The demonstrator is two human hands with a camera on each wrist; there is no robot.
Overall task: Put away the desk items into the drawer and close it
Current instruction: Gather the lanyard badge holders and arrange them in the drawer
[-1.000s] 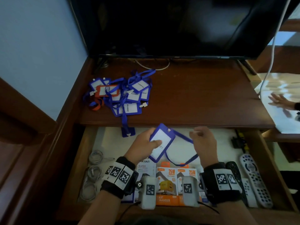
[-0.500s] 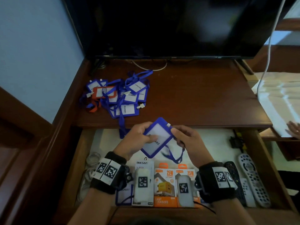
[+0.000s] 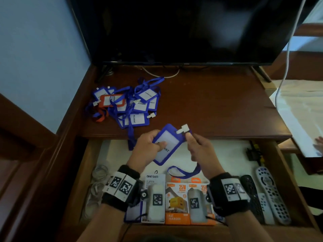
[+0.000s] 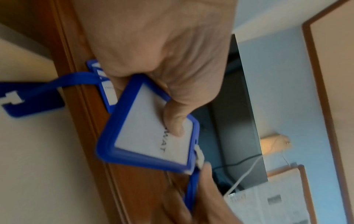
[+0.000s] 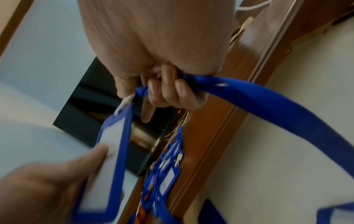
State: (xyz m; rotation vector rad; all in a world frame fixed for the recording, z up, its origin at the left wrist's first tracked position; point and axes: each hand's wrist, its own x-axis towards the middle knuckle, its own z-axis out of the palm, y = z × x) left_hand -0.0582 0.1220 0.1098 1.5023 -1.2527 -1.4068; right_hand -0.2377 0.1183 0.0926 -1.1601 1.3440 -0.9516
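Left hand point(image 4: 162, 50) with thumb across a blue badge holder point(image 4: 147, 128), lanyard point(image 4: 191, 192) trailing below.

The open wooden drawer point(image 3: 272, 165) has bare pale floor at its back centre; orange charger boxes point(image 3: 177, 203) and grey remote controls point(image 3: 272, 194) crowd its front. A heap of blue badge holders point(image 3: 129, 103) covers the dark wooden desk's point(image 3: 218, 105) left part, its right bare.

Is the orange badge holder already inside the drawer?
No, the orange badge holder lies in the pile of blue ones on the desk, behind the open drawer.
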